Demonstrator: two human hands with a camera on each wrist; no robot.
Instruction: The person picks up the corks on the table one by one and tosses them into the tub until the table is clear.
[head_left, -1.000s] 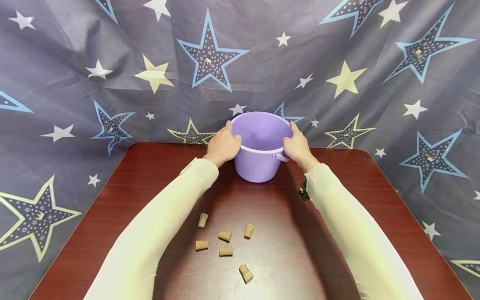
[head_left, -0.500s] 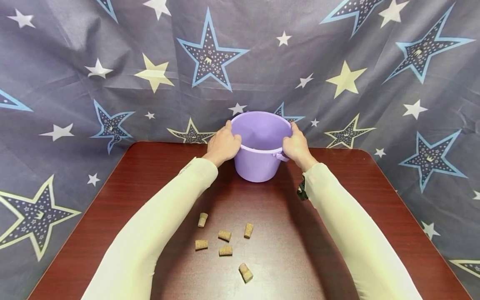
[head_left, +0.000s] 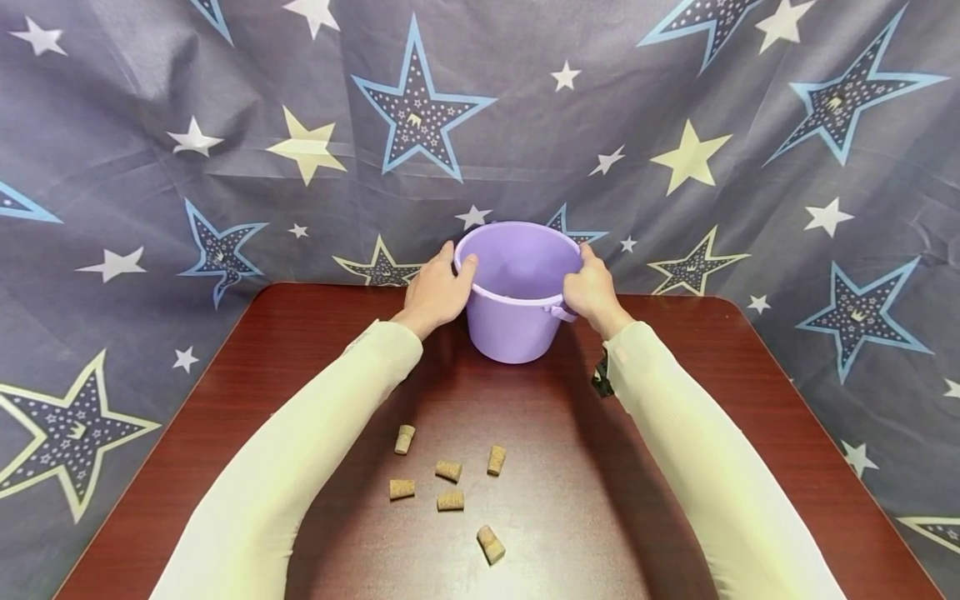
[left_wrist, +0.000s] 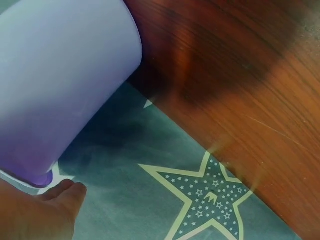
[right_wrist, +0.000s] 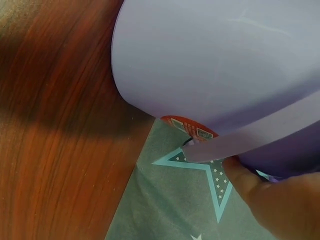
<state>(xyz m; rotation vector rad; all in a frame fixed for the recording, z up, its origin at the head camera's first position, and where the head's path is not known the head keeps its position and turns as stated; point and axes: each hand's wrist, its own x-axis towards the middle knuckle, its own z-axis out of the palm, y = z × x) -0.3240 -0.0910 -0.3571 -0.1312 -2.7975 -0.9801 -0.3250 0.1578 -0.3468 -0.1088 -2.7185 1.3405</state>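
A purple bucket stands upright at the far side of the table, its handle hanging down in front on the right. My left hand is at the left of the rim, thumb and fingers fairly straight, with the rim showing between them. In the left wrist view, that hand's fingertips lie just past the rim. My right hand grips the right side of the rim. From the right wrist, a red label shows on the bucket wall.
Several corks lie scattered on the near middle of the brown table, among them one cork closest to me and another cork at the left. A dark star-patterned cloth hangs behind the table.
My left hand has loosened and shifted slightly left, its thumb lifting off the rim's inner side. The bucket and my right hand hold nearly still.
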